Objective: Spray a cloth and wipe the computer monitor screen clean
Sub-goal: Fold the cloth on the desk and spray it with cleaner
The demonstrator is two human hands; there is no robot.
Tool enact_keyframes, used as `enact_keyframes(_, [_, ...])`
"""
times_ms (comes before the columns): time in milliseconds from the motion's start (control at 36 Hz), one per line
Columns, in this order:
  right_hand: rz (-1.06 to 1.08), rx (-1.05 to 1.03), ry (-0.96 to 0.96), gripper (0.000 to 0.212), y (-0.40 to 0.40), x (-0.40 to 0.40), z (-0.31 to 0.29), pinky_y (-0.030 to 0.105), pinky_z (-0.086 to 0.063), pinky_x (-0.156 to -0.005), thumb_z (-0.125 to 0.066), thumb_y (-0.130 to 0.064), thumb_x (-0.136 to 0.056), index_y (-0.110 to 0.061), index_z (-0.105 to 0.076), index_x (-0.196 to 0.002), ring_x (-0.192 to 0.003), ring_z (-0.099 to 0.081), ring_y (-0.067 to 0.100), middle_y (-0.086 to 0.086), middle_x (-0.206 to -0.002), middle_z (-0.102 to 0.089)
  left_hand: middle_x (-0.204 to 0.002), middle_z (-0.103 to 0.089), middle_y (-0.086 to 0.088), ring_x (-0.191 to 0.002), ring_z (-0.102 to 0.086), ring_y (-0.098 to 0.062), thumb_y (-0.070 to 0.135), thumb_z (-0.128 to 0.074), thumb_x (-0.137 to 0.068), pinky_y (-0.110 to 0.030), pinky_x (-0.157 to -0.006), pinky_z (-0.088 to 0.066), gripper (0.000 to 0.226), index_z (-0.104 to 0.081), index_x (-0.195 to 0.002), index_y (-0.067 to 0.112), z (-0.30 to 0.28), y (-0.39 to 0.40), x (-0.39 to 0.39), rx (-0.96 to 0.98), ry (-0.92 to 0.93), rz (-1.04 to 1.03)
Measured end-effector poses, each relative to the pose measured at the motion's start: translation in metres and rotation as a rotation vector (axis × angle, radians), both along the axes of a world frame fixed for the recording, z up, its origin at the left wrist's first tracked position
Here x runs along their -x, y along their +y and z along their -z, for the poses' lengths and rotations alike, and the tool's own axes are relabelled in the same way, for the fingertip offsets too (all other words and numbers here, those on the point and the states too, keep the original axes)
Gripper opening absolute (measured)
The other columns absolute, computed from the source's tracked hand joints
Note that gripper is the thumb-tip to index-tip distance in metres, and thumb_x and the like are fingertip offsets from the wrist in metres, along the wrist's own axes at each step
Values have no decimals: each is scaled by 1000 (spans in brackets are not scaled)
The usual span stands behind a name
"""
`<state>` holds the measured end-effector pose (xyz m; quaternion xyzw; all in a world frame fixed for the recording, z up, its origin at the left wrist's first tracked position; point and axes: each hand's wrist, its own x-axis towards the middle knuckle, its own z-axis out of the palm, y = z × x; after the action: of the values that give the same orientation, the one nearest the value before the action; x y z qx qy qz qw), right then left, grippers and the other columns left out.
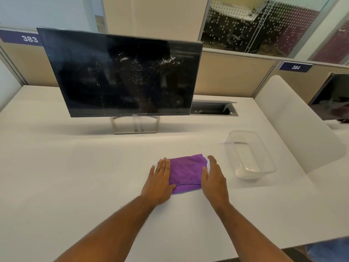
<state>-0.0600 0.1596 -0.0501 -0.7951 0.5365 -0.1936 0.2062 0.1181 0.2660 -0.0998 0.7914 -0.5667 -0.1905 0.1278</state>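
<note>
A folded purple cloth (186,172) lies flat on the white desk (75,176), near the front middle. My left hand (160,181) rests palm down on the cloth's left edge, fingers together and stretched out. My right hand (214,178) stands on its side against the cloth's right edge, fingers straight. Neither hand grips the cloth. Behind it stands a black monitor (120,74) on a metal stand (135,125), its dark screen speckled with white smudges and droplets. No spray bottle is in view.
A clear plastic tub (250,154) sits on the desk to the right of the cloth. A cable hatch (214,108) lies open behind the monitor's right corner. A white divider (294,120) separates a neighbouring desk with a second monitor (332,97).
</note>
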Motion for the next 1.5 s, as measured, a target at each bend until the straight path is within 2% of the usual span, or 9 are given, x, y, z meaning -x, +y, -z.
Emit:
enact_keyframes(250, [-99,-37,-37,49,20,-19,-1,23,-45,-97,-48,-32,-106,-21,-40,-153,-129,-58,20,0,-147,-54,-167,14,-3,-153,10,-22,62,-46,-94,-36,-119,8,101,19,-156,16,1,1,-2,17,10,-14])
enact_keyframes(333, [-171,-7,-58,49,30,-23,0,21,-47,-92,-49,-30,-105,-19,-42,-152,-121,-60,17,1,-139,-59,-167,15,-3,-153,11,-22,64,-47,-93,-37,-121,6,103,20,-156,16,-2,1,-2,12,11,-18])
enact_keyframes(444, [-287,-42,56,49,35,-19,7,31,-58,-86,-44,-33,-107,-22,-38,-155,-105,-65,18,4,-127,-64,-167,15,-4,-153,12,-22,65,-46,-93,-37,-122,5,104,19,-156,14,-5,1,-3,2,11,-13])
enact_keyframes(639, [-140,-10,48,50,28,5,12,24,-53,-87,-46,-32,-106,-20,-39,-154,-111,-68,21,4,-140,-60,-167,14,-6,-154,10,-23,62,-46,-95,-39,-123,4,101,18,-157,13,-6,2,-4,-2,28,4])
enact_keyframes(778, [-65,11,115,50,16,23,9,31,-54,-81,-43,-33,-106,-20,-37,-154,-100,-69,27,9,-122,-63,-167,14,-7,-154,10,-24,57,-48,-96,-39,-123,3,100,18,-157,12,-6,2,-3,3,35,14])
enact_keyframes(1028, [3,25,74,46,7,15,-8,39,-56,-83,-41,-29,-107,-21,-37,-152,-100,-67,34,12,-121,-62,-167,13,-7,-154,9,-24,55,-48,-97,-36,-122,5,98,17,-157,12,-5,2,0,1,41,17])
enact_keyframes(1222, [60,21,-127,49,4,24,4,36,-50,-104,-45,-33,-106,-24,-32,-153,-133,-55,26,3,-154,-48,-167,14,-8,-154,9,-24,55,-47,-98,-36,-121,5,97,17,-157,11,-10,0,-1,-21,39,18])
enact_keyframes(1361, [283,75,-238,38,-13,33,9,48,-54,-92,-52,-22,-104,-14,-41,-139,-110,-62,37,18,-121,-63,-167,12,-8,-154,7,-24,57,-41,-99,-38,-123,2,92,14,-158,11,-13,-4,0,-45,45,1])
enact_keyframes(1500, [390,77,-392,15,-30,43,6,36,-50,-77,-48,-18,-104,-15,-42,-117,-94,-63,34,10,-105,-62,-167,10,-9,-154,5,-25,59,-37,-100,-38,-124,1,90,12,-158,11,-13,-7,-1,-60,48,2])
